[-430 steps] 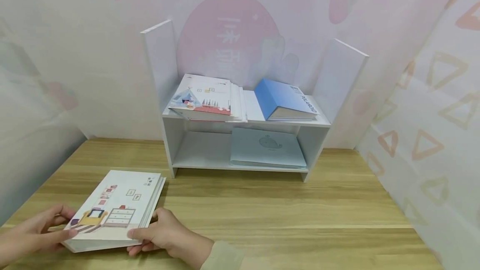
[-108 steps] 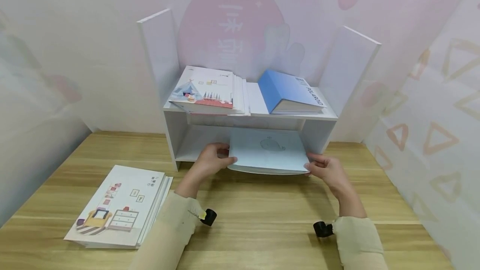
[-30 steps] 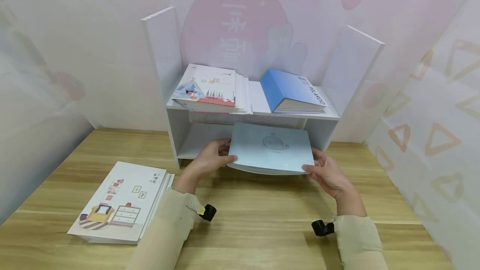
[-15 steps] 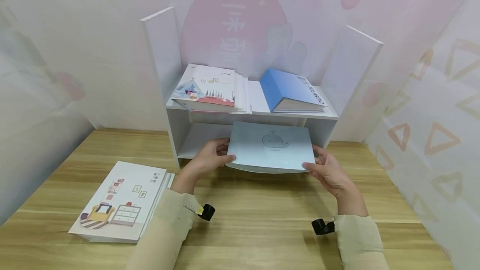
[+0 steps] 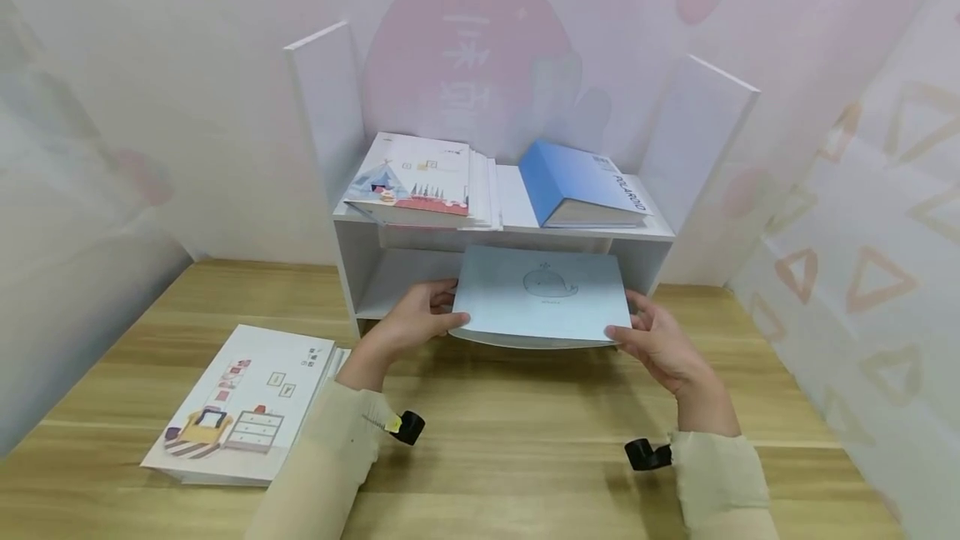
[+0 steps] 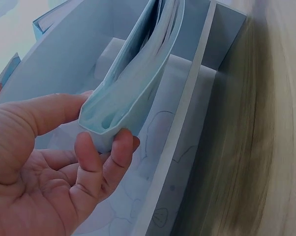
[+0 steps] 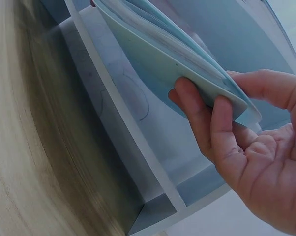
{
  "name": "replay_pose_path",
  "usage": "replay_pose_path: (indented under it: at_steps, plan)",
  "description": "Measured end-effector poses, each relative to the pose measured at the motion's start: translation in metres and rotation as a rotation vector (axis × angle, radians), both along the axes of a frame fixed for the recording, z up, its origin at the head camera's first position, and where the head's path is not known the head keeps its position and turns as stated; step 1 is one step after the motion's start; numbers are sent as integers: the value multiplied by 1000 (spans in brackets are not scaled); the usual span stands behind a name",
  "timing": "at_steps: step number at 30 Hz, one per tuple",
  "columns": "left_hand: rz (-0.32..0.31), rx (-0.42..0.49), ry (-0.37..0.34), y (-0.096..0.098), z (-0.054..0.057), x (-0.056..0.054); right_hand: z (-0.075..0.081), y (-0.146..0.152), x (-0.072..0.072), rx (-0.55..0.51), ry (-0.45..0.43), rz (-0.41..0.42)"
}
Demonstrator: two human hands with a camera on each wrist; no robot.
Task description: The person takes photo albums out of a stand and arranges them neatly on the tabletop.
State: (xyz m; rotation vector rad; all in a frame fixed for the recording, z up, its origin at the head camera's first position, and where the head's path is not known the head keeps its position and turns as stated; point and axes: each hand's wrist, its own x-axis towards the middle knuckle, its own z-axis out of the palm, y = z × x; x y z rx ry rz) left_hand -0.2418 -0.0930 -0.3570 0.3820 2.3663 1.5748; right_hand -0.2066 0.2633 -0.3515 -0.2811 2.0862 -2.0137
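The left hand (image 5: 412,323) and right hand (image 5: 663,348) pinch the whale album (image 5: 540,307) at the lower opening of the shelf (image 5: 330,107) (mid-shift, apparently); the next move likely needs level, matched grips.

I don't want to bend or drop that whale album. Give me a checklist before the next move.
1. Left hand gripping the whale album: ok, thumb above, fingers below.
2. Right hand gripping the opposite end: ok, same hold.
3. Covers pressed together: not ok; the lower cover bows away from the upper one.
4. Rear edge clear of the lower shelf: cannot tell; its underside is hidden.
5. Left sleeve clear of the white books on the table: cannot tell; they overlap in the head view.
6. Blue binder resting on the upper shelf: ok.
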Motion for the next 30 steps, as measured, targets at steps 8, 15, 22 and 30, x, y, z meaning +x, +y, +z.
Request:
replay_pose_path:
  at_steps: [8, 15, 22, 30]
  plan:
    - [-16, -31, 28, -3, 6, 5, 0, -1, 1, -7, -2, 4]
    - [-17, -43, 30, -9, 5, 9, 4, -5, 4, 14, 0, 15]
    - [-12, -70, 66, -15, 5, 17, 4, -10, 8, 57, -25, 14]
    - [-21, -80, 81, -25, 9, 28, 4, -19, 14, 44, -9, 25]
